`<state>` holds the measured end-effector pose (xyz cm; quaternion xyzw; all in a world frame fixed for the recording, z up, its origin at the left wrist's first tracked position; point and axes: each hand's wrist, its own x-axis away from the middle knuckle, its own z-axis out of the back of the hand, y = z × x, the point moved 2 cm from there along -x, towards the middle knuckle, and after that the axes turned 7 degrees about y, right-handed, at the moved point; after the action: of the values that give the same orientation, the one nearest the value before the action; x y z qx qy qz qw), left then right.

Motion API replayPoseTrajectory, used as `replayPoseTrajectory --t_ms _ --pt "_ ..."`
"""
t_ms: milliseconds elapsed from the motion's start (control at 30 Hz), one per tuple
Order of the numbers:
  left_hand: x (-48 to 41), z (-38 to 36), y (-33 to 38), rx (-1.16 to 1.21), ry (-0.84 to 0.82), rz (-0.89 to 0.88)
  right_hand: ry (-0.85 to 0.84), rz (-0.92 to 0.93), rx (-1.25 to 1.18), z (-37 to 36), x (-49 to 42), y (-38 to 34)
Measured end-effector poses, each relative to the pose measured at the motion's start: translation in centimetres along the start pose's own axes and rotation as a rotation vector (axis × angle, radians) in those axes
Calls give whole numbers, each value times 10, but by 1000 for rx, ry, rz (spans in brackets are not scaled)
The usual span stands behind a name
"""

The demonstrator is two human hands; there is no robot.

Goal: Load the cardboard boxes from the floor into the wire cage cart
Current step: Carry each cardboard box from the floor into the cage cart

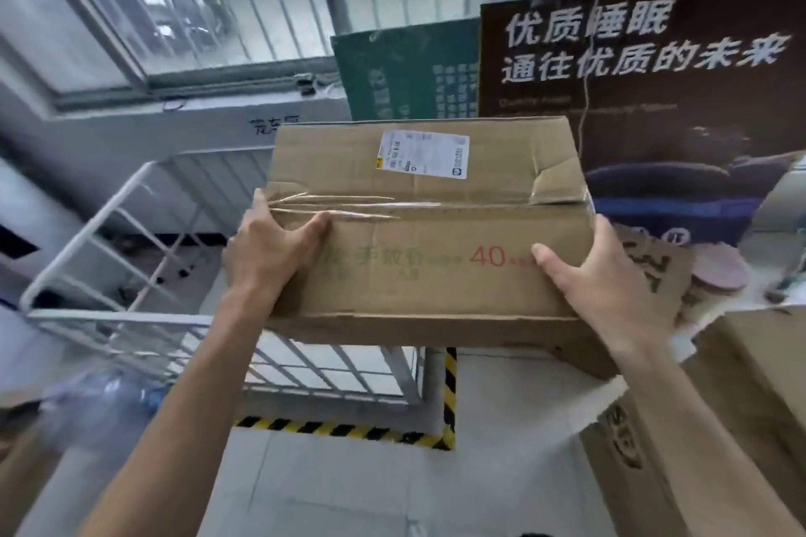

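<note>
Above tiled floor, left hand and right hand hold one box.

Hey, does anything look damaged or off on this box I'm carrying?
Yes. The brown cardboard box has a torn, buckled top flap near its right end, and the clear packing tape along its seam is wrinkled at the left end.

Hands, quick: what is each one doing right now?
Left hand: closed, holding the box at its left end.
Right hand: closed, holding its right end.
</note>
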<state>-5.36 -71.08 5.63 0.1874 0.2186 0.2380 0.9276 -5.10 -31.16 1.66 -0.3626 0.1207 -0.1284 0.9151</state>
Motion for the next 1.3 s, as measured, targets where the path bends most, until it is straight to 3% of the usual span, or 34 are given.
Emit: replayPoseTrajectory --t_ms 233,533,1067,1300 --pt "-34 37 -135 -43 39 209 -124 120 58 -111 19 -92" --pt "-111 20 -224 -106 51 268 -187 174 78 -230 -15 -167" --pt "-348 -112 -290 -35 -81 258 -178 31 39 -417 -136 -249" --pt "-420 -212 -333 84 -353 235 -163 -177 108 -507 -131 -229"
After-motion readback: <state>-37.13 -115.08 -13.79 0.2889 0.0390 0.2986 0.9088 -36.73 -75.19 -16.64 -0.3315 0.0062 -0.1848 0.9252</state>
